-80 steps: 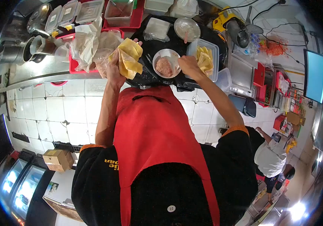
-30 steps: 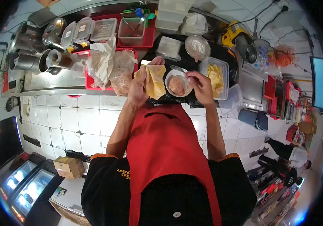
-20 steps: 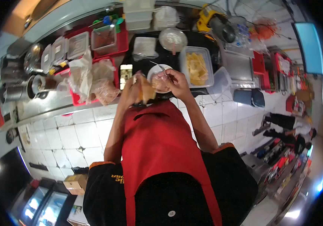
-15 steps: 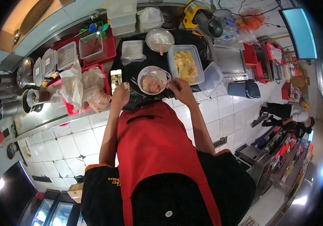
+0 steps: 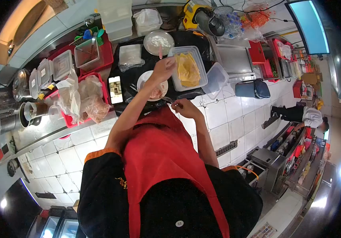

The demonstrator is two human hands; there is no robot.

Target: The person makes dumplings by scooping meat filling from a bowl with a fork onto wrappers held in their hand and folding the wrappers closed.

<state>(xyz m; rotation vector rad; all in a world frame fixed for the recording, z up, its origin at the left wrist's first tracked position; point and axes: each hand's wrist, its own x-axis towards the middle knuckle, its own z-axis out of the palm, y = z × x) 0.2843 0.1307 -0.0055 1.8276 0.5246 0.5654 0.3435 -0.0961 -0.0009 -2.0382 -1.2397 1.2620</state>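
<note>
My left hand (image 5: 165,70) reaches across the bowl to the near left side of a clear container (image 5: 205,76) of yellow dough sheets (image 5: 188,70). Its fingers are bunched and blurred, so whether they hold anything is unclear. Below that forearm, partly covered, stands a white bowl (image 5: 142,81) with pinkish minced filling (image 5: 155,93). My right hand (image 5: 187,108) is closed at the bowl's near right side, around the handle of a metal spoon (image 5: 167,99) whose tip lies at the rim. Behind is a bowl of white powder (image 5: 159,42) with a pink-handled utensil (image 5: 160,52).
A phone (image 5: 115,90) lies left of the bowl, beside a red tray (image 5: 106,89) of bagged food. A wrapped white stack (image 5: 130,55) sits behind the phone. A clear lid (image 5: 217,79) overhangs the counter at right. Another person (image 5: 311,116) stands far right.
My left hand has moved right and away from me, from beside the phone to the dough sheet container. My right hand has shifted slightly nearer to me. The phone is now fully uncovered.
</note>
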